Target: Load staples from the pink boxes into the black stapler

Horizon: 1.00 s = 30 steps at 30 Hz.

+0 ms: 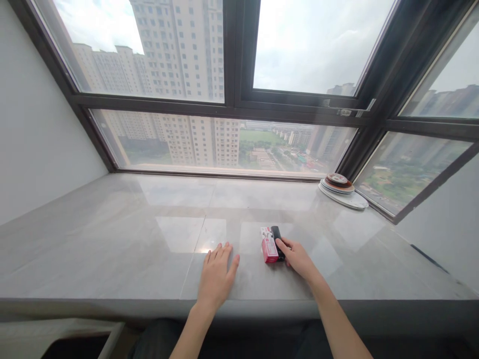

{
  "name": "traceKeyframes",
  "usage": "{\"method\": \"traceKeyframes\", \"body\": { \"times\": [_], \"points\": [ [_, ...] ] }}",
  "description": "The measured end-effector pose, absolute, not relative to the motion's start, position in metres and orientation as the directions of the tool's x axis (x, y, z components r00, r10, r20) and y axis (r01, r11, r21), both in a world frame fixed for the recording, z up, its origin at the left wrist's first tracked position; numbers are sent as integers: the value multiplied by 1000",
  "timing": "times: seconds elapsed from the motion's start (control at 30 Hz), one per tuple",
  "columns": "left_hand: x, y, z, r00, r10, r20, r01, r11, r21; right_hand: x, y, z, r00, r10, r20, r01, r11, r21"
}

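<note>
My left hand [216, 279] lies flat on the grey marble sill [123, 249], fingers stretched forward, holding nothing. To its right, a small pink and white box [270, 248] rests on the sill. A black object [277, 238], perhaps a stapler, stands right beside the box's right side. My right hand [294, 257] is closed on the black object, thumb on top and the other fingers around its right side, partly hidden.
At the back right corner sits a stack of plates [342, 192], with small round pieces on top. Dark window frames [217, 107] border the sill behind, and white walls [45, 129] stand at both sides. The sill's front edge [254, 300] runs below my hands.
</note>
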<state>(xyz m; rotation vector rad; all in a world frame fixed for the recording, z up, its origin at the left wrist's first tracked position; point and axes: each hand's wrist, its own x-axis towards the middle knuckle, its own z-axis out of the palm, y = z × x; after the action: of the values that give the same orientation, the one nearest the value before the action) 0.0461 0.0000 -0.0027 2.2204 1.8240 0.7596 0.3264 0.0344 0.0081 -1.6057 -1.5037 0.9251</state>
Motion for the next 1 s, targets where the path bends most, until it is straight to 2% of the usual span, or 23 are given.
{"method": "traceKeyframes", "body": {
  "times": [0.13,0.23,0.43,0.53,0.67,0.77,1.0],
  "points": [
    [50,9,14,27,974,223,842,-142,521,253,32,2,81,989,126,530,65,-846],
    [58,18,25,-40,985,170,845,-58,532,227,34,-2,140,972,191,549,84,-832],
    [82,27,21,-93,972,216,898,-11,439,253,27,-16,293,943,156,475,-2,-880],
    [79,26,12,-87,971,221,879,-29,476,264,19,-19,294,946,134,452,-14,-892],
    [47,32,4,-150,943,298,852,-30,523,265,14,-18,282,951,125,447,-15,-894],
    [16,47,2,-202,915,350,864,-2,503,263,13,-14,284,951,121,442,-18,-897],
    [-12,68,10,-268,888,374,895,85,438,263,10,-9,303,944,131,443,-17,-896]
  ]
}}
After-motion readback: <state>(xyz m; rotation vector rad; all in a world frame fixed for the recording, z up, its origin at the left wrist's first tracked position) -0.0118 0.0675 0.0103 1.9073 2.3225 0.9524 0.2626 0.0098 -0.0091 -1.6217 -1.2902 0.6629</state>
